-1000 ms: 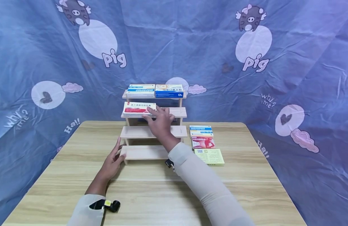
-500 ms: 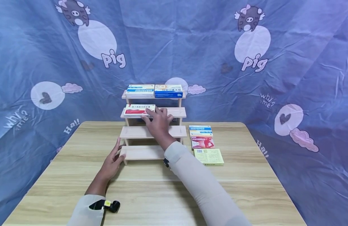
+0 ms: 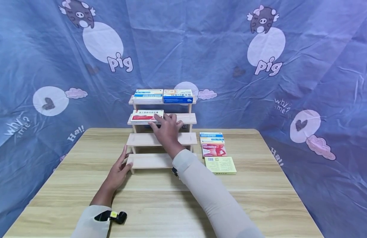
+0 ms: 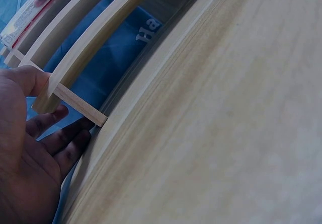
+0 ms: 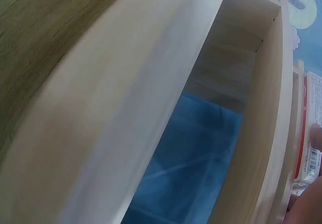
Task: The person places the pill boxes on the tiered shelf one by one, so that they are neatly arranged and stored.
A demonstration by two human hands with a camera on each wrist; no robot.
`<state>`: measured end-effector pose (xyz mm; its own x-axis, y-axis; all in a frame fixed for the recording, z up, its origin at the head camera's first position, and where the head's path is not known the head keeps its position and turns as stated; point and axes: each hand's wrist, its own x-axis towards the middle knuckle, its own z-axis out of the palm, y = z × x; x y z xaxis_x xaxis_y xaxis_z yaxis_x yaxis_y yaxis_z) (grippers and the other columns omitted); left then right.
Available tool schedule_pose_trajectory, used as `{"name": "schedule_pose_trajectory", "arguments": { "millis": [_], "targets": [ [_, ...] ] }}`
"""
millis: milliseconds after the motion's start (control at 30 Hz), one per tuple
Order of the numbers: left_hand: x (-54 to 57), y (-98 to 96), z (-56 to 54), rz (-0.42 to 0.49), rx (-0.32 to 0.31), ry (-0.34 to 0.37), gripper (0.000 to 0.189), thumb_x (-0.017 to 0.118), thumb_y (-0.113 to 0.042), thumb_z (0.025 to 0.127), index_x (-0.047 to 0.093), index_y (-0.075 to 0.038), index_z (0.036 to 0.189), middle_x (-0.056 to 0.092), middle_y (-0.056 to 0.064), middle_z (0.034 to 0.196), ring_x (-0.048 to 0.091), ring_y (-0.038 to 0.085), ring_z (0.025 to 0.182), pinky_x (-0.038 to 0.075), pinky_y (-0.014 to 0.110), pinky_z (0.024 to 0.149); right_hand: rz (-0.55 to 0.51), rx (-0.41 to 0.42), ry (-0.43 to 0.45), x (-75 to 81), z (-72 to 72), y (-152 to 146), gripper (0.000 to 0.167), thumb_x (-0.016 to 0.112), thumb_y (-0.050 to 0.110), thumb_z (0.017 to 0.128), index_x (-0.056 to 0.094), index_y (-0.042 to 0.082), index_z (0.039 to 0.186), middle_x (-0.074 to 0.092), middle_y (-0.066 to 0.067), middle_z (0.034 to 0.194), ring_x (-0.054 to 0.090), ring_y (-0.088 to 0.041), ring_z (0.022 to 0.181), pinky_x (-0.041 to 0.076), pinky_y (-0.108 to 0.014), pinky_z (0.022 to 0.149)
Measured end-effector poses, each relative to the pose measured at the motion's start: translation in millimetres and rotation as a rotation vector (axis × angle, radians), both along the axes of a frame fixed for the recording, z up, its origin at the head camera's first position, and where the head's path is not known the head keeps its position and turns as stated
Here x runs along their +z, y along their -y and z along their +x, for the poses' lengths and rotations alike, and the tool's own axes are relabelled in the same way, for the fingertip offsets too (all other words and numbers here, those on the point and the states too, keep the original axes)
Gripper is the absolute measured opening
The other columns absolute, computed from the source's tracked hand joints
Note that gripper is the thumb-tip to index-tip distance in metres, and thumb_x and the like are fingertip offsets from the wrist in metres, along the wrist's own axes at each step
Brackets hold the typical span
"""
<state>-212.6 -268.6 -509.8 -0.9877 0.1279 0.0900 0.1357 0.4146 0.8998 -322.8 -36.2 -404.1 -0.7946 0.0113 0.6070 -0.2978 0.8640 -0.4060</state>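
A wooden stepped shelf (image 3: 152, 161) stands at the back of the table. My left hand (image 3: 117, 174) grips the left end of its lowest step; in the left wrist view, the thumb of that hand (image 4: 25, 148) lies over the plank, with fingers below. On the second tier from the top lies a white and red medicine box (image 3: 142, 115) at the left. The thumb and index finger of my right hand (image 3: 168, 130) pinch its right end. In the right wrist view, the medicine box (image 5: 313, 98) shows at the right edge, partly hidden by fingers.
Side by side on the top tier are a white and blue box (image 3: 148, 96) and a vitamin D box (image 3: 178, 96). Right of the shelf, a blue-white box (image 3: 212, 137), a red box (image 3: 214, 150) and a yellow-green box (image 3: 220, 165) lie in a column. A blue curtain (image 3: 183, 59) hangs behind.
Since a second ago the medicine box has come down slightly and squared up on its tier, with my right hand following. The last half second shows almost no motion; my left hand stays put.
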Motion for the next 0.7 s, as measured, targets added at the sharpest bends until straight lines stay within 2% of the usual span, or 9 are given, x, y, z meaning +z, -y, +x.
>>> {"name": "schedule_pose_trajectory", "arguments": {
  "millis": [167,333,533,700],
  "targets": [
    [0.8,-0.6,-0.4,-0.003,0.001,-0.002,0.08,0.052,-0.025,0.118,-0.002,-0.036,0.176,0.027,0.029,0.177,0.042,0.055,0.156,0.039,0.059,0.123,0.096,-0.069,-0.095,-2.7,-0.5,-2.0,0.056,0.07,0.07,0.097,0.077,0.034,0.139,0.079,-0.001,0.134,0.062,-0.027,0.124,0.042,-0.061,0.1],
    [0.5,-0.8,0.2,0.002,-0.001,0.004,0.081,0.052,-0.025,0.118,-0.003,-0.034,0.176,0.025,0.03,0.178,0.038,0.056,0.158,0.034,0.063,0.125,0.156,-0.107,-0.138,-2.3,1.9,-5.0,0.064,0.071,0.074,0.095,0.077,0.028,0.139,0.081,0.0,0.128,0.064,-0.026,0.12,0.045,-0.059,0.097],
    [0.1,-1.2,0.1,0.0,0.01,0.007,0.081,0.052,-0.024,0.117,-0.003,-0.038,0.175,0.027,0.029,0.178,0.041,0.055,0.156,0.038,0.062,0.123,0.181,-0.097,-0.144,1.8,4.9,-10.5,0.066,0.071,0.074,0.095,0.075,0.027,0.141,0.08,-0.001,0.131,0.065,-0.026,0.12,0.046,-0.057,0.096],
    [-1.5,-0.4,-0.5,0.002,0.004,0.008,0.082,0.052,-0.022,0.117,-0.003,-0.04,0.175,0.028,0.029,0.177,0.043,0.055,0.154,0.043,0.06,0.12,0.119,-0.059,-0.108,3.5,8.8,-18.1,0.066,0.074,0.07,0.094,0.075,0.025,0.142,0.079,-0.002,0.135,0.064,-0.026,0.123,0.043,-0.06,0.1]
  ]
}}
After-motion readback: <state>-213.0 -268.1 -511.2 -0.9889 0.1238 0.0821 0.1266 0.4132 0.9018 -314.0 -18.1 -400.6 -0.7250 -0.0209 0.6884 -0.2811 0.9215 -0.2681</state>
